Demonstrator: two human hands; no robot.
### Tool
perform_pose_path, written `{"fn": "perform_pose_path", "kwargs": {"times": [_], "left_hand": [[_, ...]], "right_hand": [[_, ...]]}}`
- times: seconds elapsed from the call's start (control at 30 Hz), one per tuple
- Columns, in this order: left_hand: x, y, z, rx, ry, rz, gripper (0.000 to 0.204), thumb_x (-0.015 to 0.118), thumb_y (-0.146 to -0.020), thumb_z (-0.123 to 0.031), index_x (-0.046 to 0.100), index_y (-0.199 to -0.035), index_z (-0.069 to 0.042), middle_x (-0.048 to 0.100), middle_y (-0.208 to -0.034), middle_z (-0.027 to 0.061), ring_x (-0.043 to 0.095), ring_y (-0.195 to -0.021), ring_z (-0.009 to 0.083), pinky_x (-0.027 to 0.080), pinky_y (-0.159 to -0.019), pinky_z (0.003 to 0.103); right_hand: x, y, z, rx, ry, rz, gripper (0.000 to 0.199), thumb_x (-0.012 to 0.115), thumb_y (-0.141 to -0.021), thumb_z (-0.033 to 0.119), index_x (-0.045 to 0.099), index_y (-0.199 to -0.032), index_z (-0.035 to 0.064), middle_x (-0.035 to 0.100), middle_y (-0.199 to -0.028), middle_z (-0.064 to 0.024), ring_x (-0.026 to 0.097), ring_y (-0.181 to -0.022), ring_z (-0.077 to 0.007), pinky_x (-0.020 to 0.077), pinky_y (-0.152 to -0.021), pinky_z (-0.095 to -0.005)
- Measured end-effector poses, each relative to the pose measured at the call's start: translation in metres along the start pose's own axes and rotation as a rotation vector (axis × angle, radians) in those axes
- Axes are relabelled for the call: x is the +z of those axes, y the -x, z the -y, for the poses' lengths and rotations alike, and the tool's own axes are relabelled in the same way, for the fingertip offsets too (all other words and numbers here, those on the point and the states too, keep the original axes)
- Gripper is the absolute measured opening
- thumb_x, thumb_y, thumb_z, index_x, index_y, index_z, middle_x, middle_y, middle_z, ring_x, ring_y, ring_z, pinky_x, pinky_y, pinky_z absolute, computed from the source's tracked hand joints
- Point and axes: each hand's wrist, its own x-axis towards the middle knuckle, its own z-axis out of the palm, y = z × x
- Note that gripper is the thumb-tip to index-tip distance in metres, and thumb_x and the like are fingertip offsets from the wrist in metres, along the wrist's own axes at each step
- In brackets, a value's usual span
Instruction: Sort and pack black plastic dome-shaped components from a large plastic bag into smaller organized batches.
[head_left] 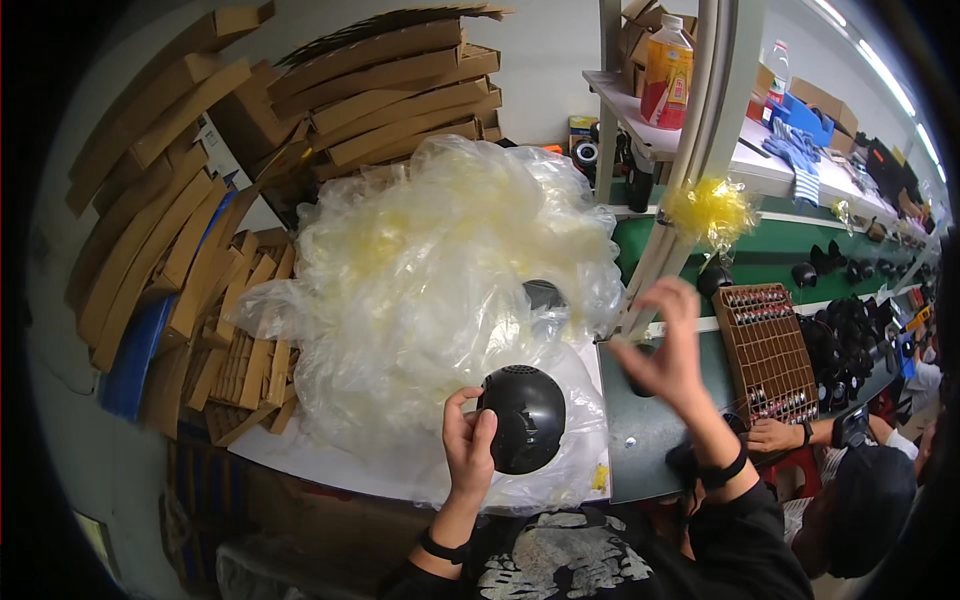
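My left hand (468, 442) grips the side of a glossy black rounded plastic housing (527, 425), which has small holes at its top edge. Beneath it spreads a heap of clear and yellowish plastic bags (420, 260). Partly covered by the bags lies another dark rounded piece (543, 293). My right hand (668, 345) is raised over the edge of the green conveyor, slightly blurred, its fingers apart and nothing visible in them. Behind that hand a black part (641, 372) is partly hidden. A tuft of yellow film strips (715, 212) hangs on the post beyond it.
Flattened cardboard boxes (385, 85) are stacked at the back and left. A divided cardboard tray (768, 350) holds small parts on the right, beside many black parts (850, 345). Nearby sits a co-worker (865, 500). A shelf (640, 135) carries a drink bottle (668, 75).
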Motion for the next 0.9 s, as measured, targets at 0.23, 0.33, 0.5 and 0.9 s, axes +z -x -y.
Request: {"fn": "perform_pose_path", "kwargs": {"times": [0.23,0.33,0.5,0.9], "left_hand": [[0.002,0.003,-0.005,0.029,-0.004,0.018,0.031,0.054,-0.092,-0.010,0.041,-0.119,-0.001,0.053,-0.070,-0.0012,0.043,-0.063,0.0026,0.035,-0.060,0.018],[0.002,0.004,-0.010,0.047,0.005,0.024,0.032,0.054,-0.092,-0.009,0.040,-0.119,-0.001,0.058,-0.076,0.0025,0.046,-0.066,0.0034,0.038,-0.062,0.018],[0.003,0.004,-0.016,0.043,0.018,0.051,0.034,0.055,-0.091,-0.008,0.039,-0.120,0.000,0.064,-0.084,0.0082,0.053,-0.071,0.0057,0.042,-0.066,0.019],[-0.016,-0.008,0.002,0.112,-0.484,0.205,0.038,0.074,-0.078,-0.014,0.053,-0.105,-0.001,0.057,-0.064,0.0023,0.049,-0.055,0.0052,0.041,-0.053,0.022]], "right_hand": [[0.001,0.032,0.065,-0.137,-0.196,0.171,0.028,0.077,-0.068,0.011,0.062,-0.091,0.0074,0.060,-0.092,-0.0084,0.057,-0.079,-0.0259,0.0448,-0.067,-0.0341],[-0.003,0.041,0.065,0.029,-0.395,0.206,0.034,0.078,-0.066,0.011,0.064,-0.097,0.0087,0.060,-0.090,-0.0068,0.057,-0.076,-0.0238,0.0442,-0.065,-0.0318],[-0.008,0.035,0.079,-0.393,-0.222,0.471,0.041,0.067,-0.070,0.010,0.064,-0.110,0.0128,0.058,-0.093,-0.0031,0.056,-0.079,-0.0172,0.0444,-0.068,-0.0288],[0.013,0.042,0.069,-0.749,-0.005,0.663,0.024,0.057,-0.076,0.016,0.061,-0.098,0.0070,0.053,-0.109,-0.0037,0.052,-0.099,-0.0170,0.0439,-0.084,-0.0282]]}}
